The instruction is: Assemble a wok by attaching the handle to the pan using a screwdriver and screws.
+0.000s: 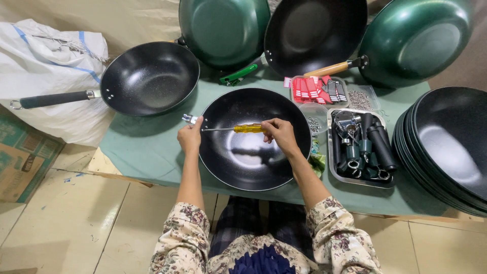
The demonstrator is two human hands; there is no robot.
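Note:
A black handle-less wok (253,152) lies on the green table in front of me. My left hand (190,137) grips its left rim, where a small metal bracket (189,119) sticks out. My right hand (280,134) is closed on the yellow handle of a screwdriver (238,128). The screwdriver lies level across the wok's bowl, its metal tip pointing left at the rim beside my left hand.
A finished black wok with a black handle (147,78) sits at the left. Green and black woks (223,30) lean at the back. A metal tray of black handles (360,149), a dish of screws (313,122) and a stack of woks (451,147) stand at the right.

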